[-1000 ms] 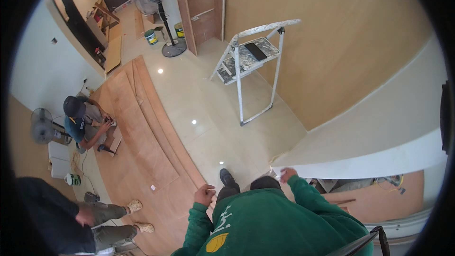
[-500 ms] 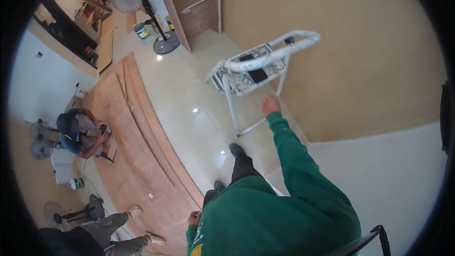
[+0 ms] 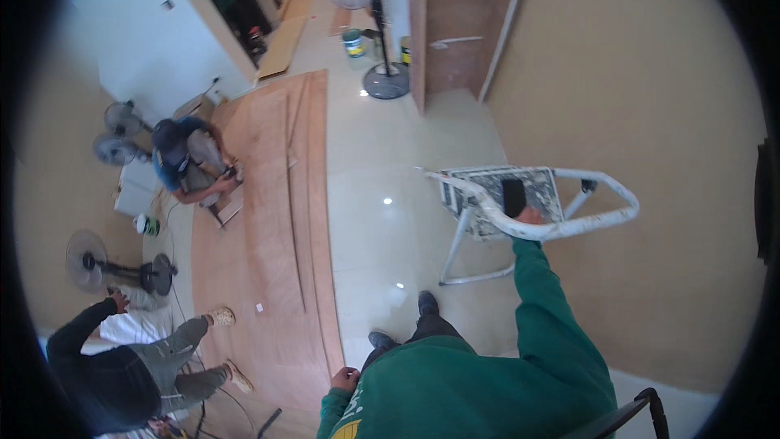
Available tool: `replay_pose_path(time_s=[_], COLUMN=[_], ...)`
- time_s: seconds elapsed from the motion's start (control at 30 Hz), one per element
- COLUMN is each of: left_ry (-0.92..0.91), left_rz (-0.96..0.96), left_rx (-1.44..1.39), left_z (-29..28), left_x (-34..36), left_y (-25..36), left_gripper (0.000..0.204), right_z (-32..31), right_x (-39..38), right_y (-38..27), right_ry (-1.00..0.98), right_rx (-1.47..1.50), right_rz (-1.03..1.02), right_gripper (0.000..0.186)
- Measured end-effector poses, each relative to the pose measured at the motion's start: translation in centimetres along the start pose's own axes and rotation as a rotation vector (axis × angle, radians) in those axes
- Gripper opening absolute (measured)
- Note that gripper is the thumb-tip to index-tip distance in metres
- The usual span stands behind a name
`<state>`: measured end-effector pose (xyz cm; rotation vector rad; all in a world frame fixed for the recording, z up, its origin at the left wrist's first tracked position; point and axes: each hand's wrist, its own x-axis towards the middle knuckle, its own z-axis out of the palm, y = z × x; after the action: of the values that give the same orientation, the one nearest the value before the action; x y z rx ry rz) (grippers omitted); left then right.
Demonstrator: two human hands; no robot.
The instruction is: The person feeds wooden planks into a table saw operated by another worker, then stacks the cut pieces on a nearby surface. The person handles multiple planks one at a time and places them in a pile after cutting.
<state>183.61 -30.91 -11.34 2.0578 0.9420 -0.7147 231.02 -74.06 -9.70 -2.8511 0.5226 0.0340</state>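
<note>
A white, paint-spattered step ladder [image 3: 585, 223] with a curved tubular rail stands in front of me at the right, near the wall. My right hand [image 3: 530, 215] reaches over its speckled top step, behind the rail. Its fingers are closed at the lower end of a flat black phone-like thing [image 3: 513, 195]; the grip is partly hidden. My left hand [image 3: 345, 380] hangs low by my side, its fingers curled, with nothing visible in them.
Large brown plywood sheets [image 3: 276, 276] cover the floor to my left. A person [image 3: 187, 162] squats there with a tool; another [image 3: 138, 374] is at lower left. A standing fan [image 3: 378, 32], a paint bucket [image 3: 353, 42] and a wooden cabinet frame [image 3: 455, 41] stand ahead.
My right hand has moved forward onto the ladder's top step, at the black thing. My view has turned, so the ladder sits lower and further right. My left hand stays low.
</note>
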Motion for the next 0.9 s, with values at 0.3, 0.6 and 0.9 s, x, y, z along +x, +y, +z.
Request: replay_pose_path(time_s=[0.3, 0.6, 0.9], left_ry=[0.083, -0.122, 0.315], left_rz=[0.008, 0.592, 0.468], left_rx=[-0.220, -1.198, -1.311], left_z=[2.5, -11.0, -18.0], left_x=[-0.5, -4.8, -11.4], left_y=[-6.2, 5.6, 8.6], left_gripper=[0.037, 0.051, 0.046], right_z=[-1.1, -6.6, -10.3], right_x=[-10.7, -32.6, -37.7], right_y=[7.1, -17.5, -30.3], right_ry=[-0.675, -1.340, -1.908], right_rx=[0.802, 0.791, 0.422], right_rz=[0.078, -0.758, -0.894], right_gripper=[0.058, 0.082, 0.076])
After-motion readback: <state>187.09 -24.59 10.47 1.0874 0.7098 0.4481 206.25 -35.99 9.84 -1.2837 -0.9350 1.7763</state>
